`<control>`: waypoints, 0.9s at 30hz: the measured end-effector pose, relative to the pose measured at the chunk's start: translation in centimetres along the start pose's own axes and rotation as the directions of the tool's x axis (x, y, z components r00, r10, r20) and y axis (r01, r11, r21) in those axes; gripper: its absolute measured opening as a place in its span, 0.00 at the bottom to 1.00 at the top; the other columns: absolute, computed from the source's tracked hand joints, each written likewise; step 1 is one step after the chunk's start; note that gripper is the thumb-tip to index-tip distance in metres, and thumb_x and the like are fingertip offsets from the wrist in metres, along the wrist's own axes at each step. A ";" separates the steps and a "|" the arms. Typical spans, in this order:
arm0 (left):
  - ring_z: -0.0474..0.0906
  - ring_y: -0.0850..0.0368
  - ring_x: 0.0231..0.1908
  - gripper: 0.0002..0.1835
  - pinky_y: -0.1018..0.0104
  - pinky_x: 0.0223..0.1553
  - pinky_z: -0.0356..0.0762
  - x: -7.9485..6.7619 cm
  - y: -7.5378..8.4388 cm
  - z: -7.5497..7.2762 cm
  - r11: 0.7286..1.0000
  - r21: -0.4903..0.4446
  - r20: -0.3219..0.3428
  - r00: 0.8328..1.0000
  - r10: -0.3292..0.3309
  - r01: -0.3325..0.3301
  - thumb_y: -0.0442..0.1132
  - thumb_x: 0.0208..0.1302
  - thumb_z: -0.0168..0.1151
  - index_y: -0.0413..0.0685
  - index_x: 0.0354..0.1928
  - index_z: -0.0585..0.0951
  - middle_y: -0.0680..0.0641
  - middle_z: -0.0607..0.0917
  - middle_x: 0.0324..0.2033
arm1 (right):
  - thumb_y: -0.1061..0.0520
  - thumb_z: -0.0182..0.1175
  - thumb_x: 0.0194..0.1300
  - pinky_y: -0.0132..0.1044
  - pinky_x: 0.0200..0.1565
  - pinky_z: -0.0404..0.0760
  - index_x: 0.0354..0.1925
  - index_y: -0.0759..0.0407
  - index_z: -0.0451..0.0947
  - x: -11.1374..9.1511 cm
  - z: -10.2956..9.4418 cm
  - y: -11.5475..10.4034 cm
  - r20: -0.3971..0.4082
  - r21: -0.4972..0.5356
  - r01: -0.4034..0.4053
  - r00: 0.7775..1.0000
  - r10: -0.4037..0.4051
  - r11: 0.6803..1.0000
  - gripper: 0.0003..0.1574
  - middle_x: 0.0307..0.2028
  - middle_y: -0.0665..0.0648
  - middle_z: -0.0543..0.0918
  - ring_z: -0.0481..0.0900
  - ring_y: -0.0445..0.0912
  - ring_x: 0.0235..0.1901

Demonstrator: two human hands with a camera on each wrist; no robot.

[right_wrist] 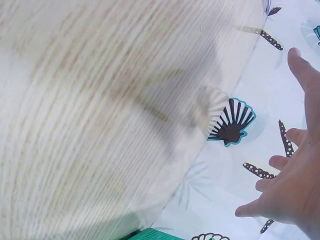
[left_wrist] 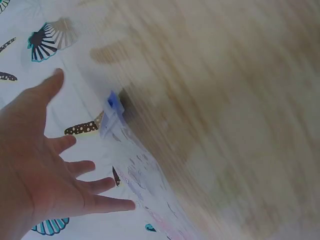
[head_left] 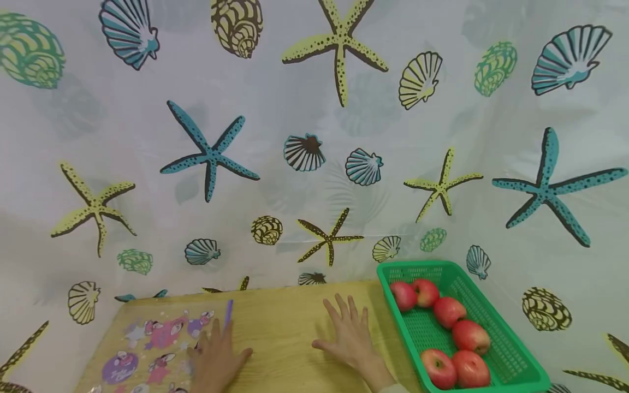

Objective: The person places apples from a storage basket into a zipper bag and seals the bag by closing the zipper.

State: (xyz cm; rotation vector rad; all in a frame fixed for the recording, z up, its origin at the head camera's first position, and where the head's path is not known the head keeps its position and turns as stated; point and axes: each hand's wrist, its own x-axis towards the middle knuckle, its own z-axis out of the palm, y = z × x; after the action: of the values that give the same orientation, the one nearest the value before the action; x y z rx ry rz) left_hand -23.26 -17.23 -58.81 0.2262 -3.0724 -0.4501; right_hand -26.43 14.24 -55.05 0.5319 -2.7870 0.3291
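Observation:
My left hand (head_left: pixel 216 357), fingers spread, is over the right edge of a clear plastic bag (head_left: pixel 159 349) printed with pink and purple cartoon figures. A purple slider strip (head_left: pixel 229 312) runs along that edge of the bag, just beyond my fingertips. In the left wrist view, the hand (left_wrist: pixel 55 165) has straight, parted fingers and holds nothing. My right hand (head_left: pixel 348 335) is spread above the bare wood to the left of a green basket (head_left: pixel 405 333). Nothing is in its grasp in the right wrist view, where the fingers (right_wrist: pixel 295 65) stand apart.
Several red apples (head_left: pixel 470 337) lie in the green basket at the right side of the wooden table (head_left: pixel 290 322). Behind the table hangs a white curtain (head_left: pixel 275 207) with starfish and shell prints, which also closes in both sides.

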 end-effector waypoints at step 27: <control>0.69 0.32 0.49 0.21 0.27 0.33 0.67 -0.7 -0.9 0.0 0.995 -0.020 0.081 0.993 -0.092 0.094 0.46 0.60 0.60 0.42 0.52 0.77 0.38 0.75 0.51 | 0.41 0.66 0.55 0.51 0.50 0.74 0.55 0.50 0.74 -0.8 0.8 0.8 -0.184 0.109 0.051 0.982 -0.030 0.993 0.31 0.52 0.53 0.75 0.72 0.52 0.55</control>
State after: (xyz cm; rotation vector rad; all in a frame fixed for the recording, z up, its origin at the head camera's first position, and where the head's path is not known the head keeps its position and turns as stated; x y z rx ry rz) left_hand -22.43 -18.01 -59.08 0.3602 -3.1420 -0.5116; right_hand -26.22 14.97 -56.18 0.5545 -2.5890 0.5033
